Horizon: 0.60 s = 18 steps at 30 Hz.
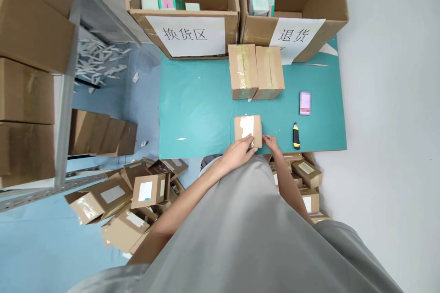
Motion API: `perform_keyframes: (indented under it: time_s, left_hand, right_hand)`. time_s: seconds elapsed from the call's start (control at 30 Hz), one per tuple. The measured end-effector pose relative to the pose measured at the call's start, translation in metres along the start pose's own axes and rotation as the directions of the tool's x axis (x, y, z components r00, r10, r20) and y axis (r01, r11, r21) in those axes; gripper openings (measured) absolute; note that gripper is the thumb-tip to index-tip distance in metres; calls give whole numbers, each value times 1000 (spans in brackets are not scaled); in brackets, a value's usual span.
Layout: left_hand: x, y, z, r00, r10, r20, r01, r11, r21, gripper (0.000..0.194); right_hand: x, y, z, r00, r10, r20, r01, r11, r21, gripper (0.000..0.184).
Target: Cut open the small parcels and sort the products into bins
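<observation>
A small cardboard box point(257, 123) with a torn white label on top lies near the front edge of the green table. My left hand point(240, 150) is over its near left corner, fingers pressing on the top and holding it. Beside the box's right side is my right hand point(272, 143), its fingertips pinched together near the lower right edge. Whatever they pinch is too small to make out. Further right on the table lies a black and yellow box cutter point(296, 136). Behind the box stand two taped cardboard boxes point(243, 71) side by side.
Two large open cartons point(185, 36) point(309, 36) with paper signs stand at the back, holding small green and white packages. A pink blurred item point(305, 103) lies at right. Opened boxes point(117, 197) litter the floor at left; a shelf point(63, 123) with cartons stands beyond.
</observation>
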<state>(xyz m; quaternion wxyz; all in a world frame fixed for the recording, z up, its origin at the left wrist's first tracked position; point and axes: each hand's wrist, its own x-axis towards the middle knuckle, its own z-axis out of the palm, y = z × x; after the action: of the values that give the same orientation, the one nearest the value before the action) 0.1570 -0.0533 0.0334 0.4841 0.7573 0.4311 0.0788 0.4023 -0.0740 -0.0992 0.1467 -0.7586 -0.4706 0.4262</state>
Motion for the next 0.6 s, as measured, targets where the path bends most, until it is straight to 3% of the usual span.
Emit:
perform_keyframes:
  time_s: [0.1,0.2,0.3,0.37,0.5,0.6]
  left_hand:
    - [-23,-24,-11,972,-169,-161,162,985,-57,63]
    - [-39,-68,-17,899,-322,-297,300,946,-120,64]
    - [-45,-116,-18,832,-473,-290,435,880,-189,41]
    - [-46,-142,-18,798,-523,-300,464,850,-248,34]
    - [-50,-176,-20,729,-597,-335,504,799,-327,33]
    - [-57,-196,-28,642,-643,-418,509,765,-395,28]
  right_hand:
    - [2,-6,4,999,36,18,-36,999,40,49]
    - [2,-20,16,998,26,49,-29,998,62,43]
    - [0,-42,31,995,-5,102,-2,998,63,29]
    - [-4,-60,37,991,-32,133,34,999,-7,24]
    - [-21,-105,33,959,-181,220,237,934,-266,28]
    - [-44,-149,37,882,-358,306,446,843,-300,35]
